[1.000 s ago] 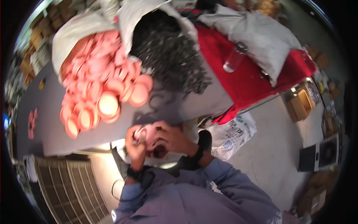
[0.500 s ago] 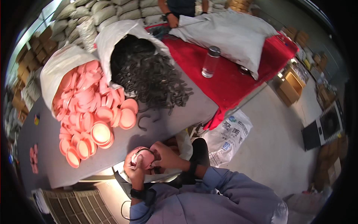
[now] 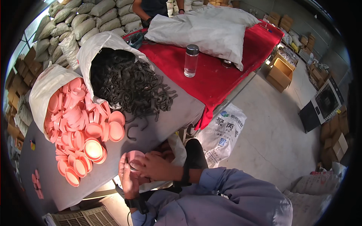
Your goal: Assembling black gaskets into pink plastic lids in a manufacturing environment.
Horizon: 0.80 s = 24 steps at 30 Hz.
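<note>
Your fingers are closed around a pink round cap (image 3: pixel 134 157) just below the centre of the frame: your left hand (image 3: pixel 126 180) cups it from beneath and on its left side, fingers curled up along its rim, while your right hand (image 3: pixel 156 165) lies over it from the right with the fingertips pressed down on its face. Both hands are clamped on the cap, which sits just off the near edge of the grey table (image 3: pixel 166 120); whether a rubber ring is already in it is hidden by your fingers. Each wrist carries a dark band, and your blue-grey sleeves (image 3: pixel 226 196) fill the lower middle of the frame. Just above and left of your hands, a heap of pink caps (image 3: pixel 81 128) spills across the table out of an open white sack (image 3: pixel 45 88) at the left of the frame. Beside it, toward the upper centre, a second white sack (image 3: pixel 94 47) pours out a tangle of black rubber rings (image 3: pixel 128 84). Further up and right, a red cloth (image 3: pixel 218 79) covers the table, with a clear bottle (image 3: pixel 191 60) with a dark cap standing upright on it and a full pale sack (image 3: pixel 211 32) lying behind. A printed white bag (image 3: pixel 222 132) lies on the floor at right of centre.
</note>
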Each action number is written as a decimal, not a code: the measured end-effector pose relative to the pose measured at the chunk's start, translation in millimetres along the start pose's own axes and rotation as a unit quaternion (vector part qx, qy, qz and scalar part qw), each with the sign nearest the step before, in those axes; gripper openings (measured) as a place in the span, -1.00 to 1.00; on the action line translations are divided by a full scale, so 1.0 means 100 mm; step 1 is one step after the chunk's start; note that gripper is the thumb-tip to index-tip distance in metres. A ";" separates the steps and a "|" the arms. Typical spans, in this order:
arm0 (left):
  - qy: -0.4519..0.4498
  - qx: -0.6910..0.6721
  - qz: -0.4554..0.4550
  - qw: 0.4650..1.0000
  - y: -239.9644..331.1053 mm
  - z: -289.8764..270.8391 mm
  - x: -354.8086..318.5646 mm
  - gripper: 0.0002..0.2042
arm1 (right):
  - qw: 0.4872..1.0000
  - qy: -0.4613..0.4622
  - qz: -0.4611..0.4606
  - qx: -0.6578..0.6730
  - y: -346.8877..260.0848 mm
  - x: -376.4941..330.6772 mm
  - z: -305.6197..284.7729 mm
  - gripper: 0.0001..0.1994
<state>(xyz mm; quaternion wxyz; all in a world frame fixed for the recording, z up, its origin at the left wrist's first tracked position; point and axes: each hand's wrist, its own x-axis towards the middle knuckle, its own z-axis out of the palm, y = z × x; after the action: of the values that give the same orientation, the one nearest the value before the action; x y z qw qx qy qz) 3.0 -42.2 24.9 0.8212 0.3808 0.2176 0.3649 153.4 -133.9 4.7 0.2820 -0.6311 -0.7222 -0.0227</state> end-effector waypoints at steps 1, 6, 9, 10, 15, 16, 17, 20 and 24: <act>0.000 0.001 0.000 1.000 -0.04 -0.04 0.00 -0.50 | 0.999 0.035 -0.019 -0.037 -0.06 -0.04 0.09 -0.37; 0.066 0.068 0.012 0.995 -0.25 -0.18 0.11 -0.49 | 0.996 0.074 0.008 -0.046 -0.02 -0.04 0.27 -0.37; 0.098 0.076 0.018 0.992 -0.16 -0.03 0.09 -0.48 | 1.000 0.001 0.019 -0.019 0.14 -0.08 0.21 -0.44; 0.110 0.085 0.026 0.990 -0.15 0.00 0.10 -0.48 | 0.998 0.047 0.006 0.037 0.20 -0.08 0.15 -0.51; 0.088 0.085 0.070 0.990 -0.23 -0.30 0.25 -0.64 | 0.950 0.192 0.120 0.213 0.86 -0.30 -0.66 -0.78; 0.089 0.112 0.068 0.987 -0.20 -0.29 0.29 -0.66 | 0.946 0.217 0.149 0.188 1.05 -0.39 -0.86 -0.79; 0.095 0.138 0.068 0.984 -0.19 -0.29 0.32 -0.69 | 0.940 0.259 0.168 0.144 1.26 -0.47 -1.00 -0.81; 0.116 0.166 0.079 0.976 -0.24 -0.40 0.41 -0.71 | 0.884 0.301 0.308 0.180 1.82 -0.71 -1.27 -0.85; 0.158 0.241 0.043 0.956 -0.24 -0.46 0.47 -0.74 | 0.847 0.331 0.339 0.243 2.26 -0.82 -1.30 -0.83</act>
<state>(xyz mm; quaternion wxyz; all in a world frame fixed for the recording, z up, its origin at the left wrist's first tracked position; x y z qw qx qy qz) 14.0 4.1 -25.9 0.6433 0.5143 0.4096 0.3924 415.5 -212.3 5.1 0.6384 -0.7032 -0.3099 0.0427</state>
